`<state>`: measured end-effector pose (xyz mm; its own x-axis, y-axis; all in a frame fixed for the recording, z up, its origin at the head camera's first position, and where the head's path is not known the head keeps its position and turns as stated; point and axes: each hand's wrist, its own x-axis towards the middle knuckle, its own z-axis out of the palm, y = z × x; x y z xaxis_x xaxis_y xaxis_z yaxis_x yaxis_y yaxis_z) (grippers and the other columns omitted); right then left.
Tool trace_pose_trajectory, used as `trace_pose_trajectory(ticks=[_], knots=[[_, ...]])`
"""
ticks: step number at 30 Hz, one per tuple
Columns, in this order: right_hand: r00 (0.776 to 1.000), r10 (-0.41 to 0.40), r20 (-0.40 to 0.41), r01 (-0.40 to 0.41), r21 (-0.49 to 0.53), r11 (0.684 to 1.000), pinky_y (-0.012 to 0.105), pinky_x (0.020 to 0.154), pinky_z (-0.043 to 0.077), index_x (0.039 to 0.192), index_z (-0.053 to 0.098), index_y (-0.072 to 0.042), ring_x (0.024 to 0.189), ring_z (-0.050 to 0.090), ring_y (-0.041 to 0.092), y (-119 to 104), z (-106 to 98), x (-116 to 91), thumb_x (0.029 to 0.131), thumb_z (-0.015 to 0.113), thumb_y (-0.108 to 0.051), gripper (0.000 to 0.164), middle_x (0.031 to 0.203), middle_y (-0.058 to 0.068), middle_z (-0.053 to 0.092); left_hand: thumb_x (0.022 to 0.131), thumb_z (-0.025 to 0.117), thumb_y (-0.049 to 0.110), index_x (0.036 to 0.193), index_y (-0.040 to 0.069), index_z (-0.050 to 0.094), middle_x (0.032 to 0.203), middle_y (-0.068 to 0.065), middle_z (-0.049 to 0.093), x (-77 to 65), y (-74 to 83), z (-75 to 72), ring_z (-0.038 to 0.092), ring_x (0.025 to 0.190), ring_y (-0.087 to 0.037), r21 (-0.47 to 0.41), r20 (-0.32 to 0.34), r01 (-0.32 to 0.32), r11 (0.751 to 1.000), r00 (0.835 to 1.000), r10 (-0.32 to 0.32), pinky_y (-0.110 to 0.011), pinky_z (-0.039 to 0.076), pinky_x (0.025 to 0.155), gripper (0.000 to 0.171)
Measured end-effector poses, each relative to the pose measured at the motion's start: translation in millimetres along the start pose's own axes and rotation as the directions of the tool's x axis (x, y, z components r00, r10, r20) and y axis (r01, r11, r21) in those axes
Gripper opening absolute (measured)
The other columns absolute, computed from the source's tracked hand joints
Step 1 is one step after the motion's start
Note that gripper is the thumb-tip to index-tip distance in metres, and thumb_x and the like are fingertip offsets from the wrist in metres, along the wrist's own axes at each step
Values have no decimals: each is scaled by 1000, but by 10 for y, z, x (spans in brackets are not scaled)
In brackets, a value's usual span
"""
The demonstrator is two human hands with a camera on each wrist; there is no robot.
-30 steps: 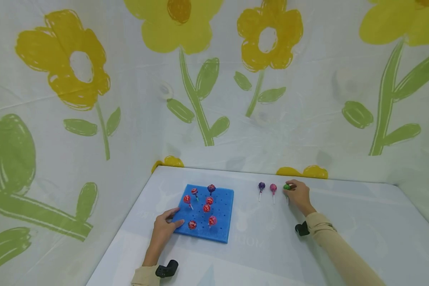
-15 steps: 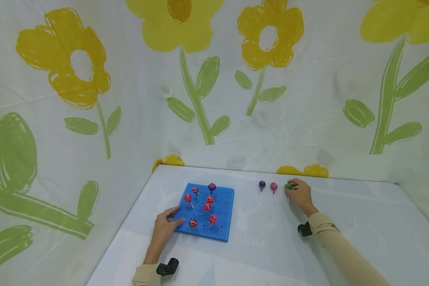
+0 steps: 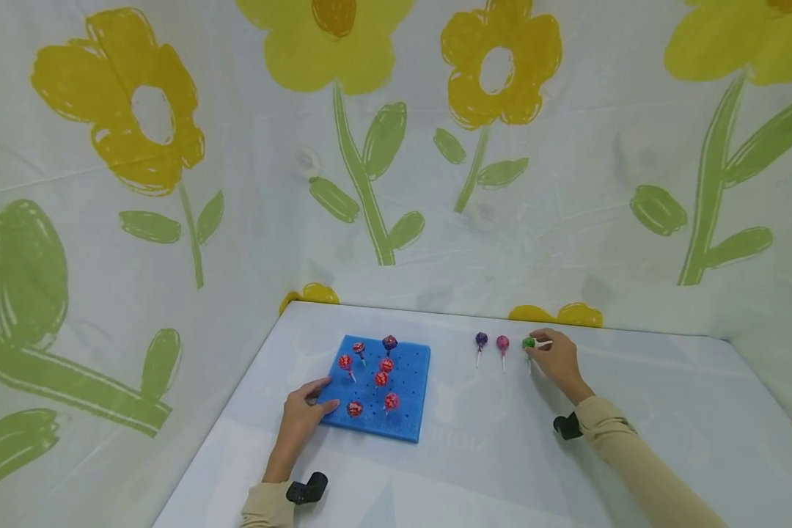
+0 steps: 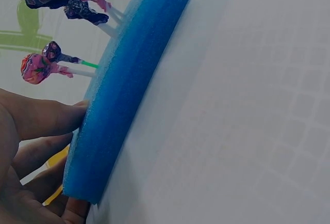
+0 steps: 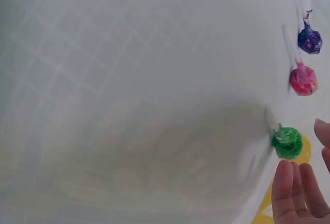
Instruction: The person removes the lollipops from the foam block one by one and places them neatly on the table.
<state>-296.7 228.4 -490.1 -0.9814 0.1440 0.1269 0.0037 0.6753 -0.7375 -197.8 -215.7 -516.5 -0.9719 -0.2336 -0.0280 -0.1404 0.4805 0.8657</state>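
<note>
Left hand (image 3: 300, 418) grasps the flat, holed foam square (image 3: 408, 385) by its left edge; right hand (image 3: 557, 361), fingers loosely parted, is beside the round, crinkle-wrapped green lollipop (image 5: 289, 142) near the tabletop's (image 3: 495, 447) far edge.

The left hand (image 3: 303, 412) grips the left edge of a blue board (image 3: 405, 392) studded with lollipops (image 3: 380, 379). Across the white desk (image 3: 462, 469), the right hand (image 3: 557, 360) is at a green lollipop (image 3: 528, 343), beside pink (image 3: 503, 343) and purple ones (image 3: 481, 339).
</note>
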Motion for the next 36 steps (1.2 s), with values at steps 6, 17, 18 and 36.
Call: trace_pose_trajectory(ticks=[6,17,18,36], knots=[[999,-47,13,47,12,999,46,82,52,111,61,4,96,56,36,-55,-48,-23,87,66,-8,27,110,24,59,82,72,10,126,2,59,126,-22,55,12,-11,-2,50,116,-36,-2,3,-9,1000,1000,9,-50,44,94,46],[993,-113,32,110,90,990,45,80,53,108,63,5,94,57,34,-279,17,-133,86,66,-7,25,107,24,61,82,72,9,126,1,59,124,-23,56,2,-2,-12,51,114,-36,0,-5,-18,1000,1000,18,-50,44,93,46],[994,-110,29,107,93,990,45,80,53,107,63,4,93,57,33,-301,34,-142,86,67,-7,25,107,24,61,82,72,9,126,1,59,124,-23,56,0,0,-11,51,114,-36,-1,-4,-17,1000,1000,17,-50,44,93,46],[982,-178,59,165,179,970,29,74,51,105,64,2,91,56,28,-651,234,-258,85,69,-8,23,103,19,63,83,72,10,126,1,59,129,-23,54,13,-43,11,48,120,-39,-21,2,-10,1000,1000,10,-51,42,97,46]])
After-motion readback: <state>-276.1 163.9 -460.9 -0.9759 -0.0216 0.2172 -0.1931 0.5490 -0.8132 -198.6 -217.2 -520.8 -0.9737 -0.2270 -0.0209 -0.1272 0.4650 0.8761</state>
